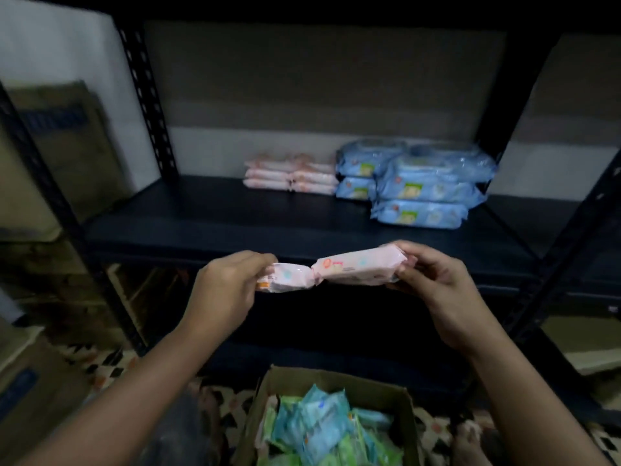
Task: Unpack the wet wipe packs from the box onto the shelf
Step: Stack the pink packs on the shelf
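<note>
A black metal shelving unit [235, 227] fills most of the view, its middle board carrying two groups of stock at the back right: stacked blue wet wipe packs [423, 186] and, just to their left and touching them, a lower stack of pink wet wipe packs [289, 178]. Below, on the patterned floor, an open cardboard box [408, 428] holds a loose heap of green and blue packs [322, 428]. In front of the shelf edge, above the box, two joined pink packs [332, 269] hang end to end between both hands. The left hand [225, 290] grips the left pack's end with curled fingers; the right hand [437, 284] pinches the right pack's end between thumb and bent fingers.
</note>
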